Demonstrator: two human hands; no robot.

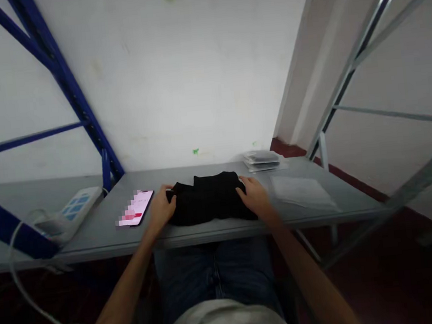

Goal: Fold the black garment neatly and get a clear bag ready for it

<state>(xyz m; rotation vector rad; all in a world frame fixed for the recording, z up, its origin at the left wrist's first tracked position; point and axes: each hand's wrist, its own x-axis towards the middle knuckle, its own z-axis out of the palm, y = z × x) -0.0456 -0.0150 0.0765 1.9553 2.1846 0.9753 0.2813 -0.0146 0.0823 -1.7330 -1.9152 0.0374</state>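
A folded black cloth, perhaps a garment, (210, 201) lies on the grey shelf top (222, 227) in front of me. My left hand (162, 206) grips its left end, thumb on top and the other fingers out of sight behind or beneath. At the right end, my right hand (255, 195) holds the cloth in the same way, thumb over the fabric. The cloth's far edge is uneven, with a raised flap towards the left. What kind of garment it is, I cannot make out.
A lit phone (138, 208) lies left of my left hand. Further left are a white power strip (81, 208) and a white cable (18, 272). A stack of white packets (262, 160) and a flat clear bag (302, 190) lie right. Blue posts (75, 94) and metal posts (341, 91) flank the shelf.
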